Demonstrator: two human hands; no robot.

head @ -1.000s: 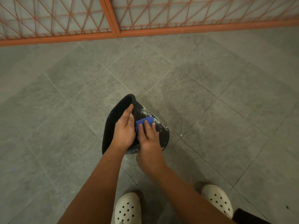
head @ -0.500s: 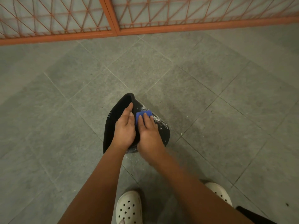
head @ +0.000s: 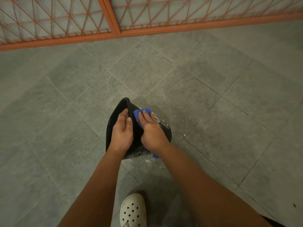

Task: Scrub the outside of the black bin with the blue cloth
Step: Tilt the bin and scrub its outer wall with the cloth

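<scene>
Now, right grip: the right hand (head: 152, 131) lies flat on the blue cloth (head: 142, 114), fingers straight and slightly apart. It presses the cloth to the wall rather than clutching it. A blue tail of cloth shows near the wrist.
Left grip: the left hand (head: 122, 133) is clamped on the rim of the black bin (head: 164, 135), fingers curled over the edge into the mouth, steadying it.
Bin: it lies tipped on the floor (head: 65, 128) between the two hands, mouth to the left. Its wet outer wall faces up and right, flecked with white suds (head: 161, 126).
Just changed: over the last second the cloth has slid from mid wall toward the far end, up beside the rim. The left hand has kept its place.
Meaning: scrubbing looks well under way. This stroke has reached the band by the rim; the near-right wall and the hidden underside probably still need a pass.
Edges: the rim sits just left of the cloth, so a further push could run it off the lip or onto the left thumb.
Open room: tiles run wide to the left, right and far side, enough to roll the bin. The orange grille (head: 114, 22) stands well apart at the far side, and a white clog (head: 132, 210) is on the near side.
</scene>
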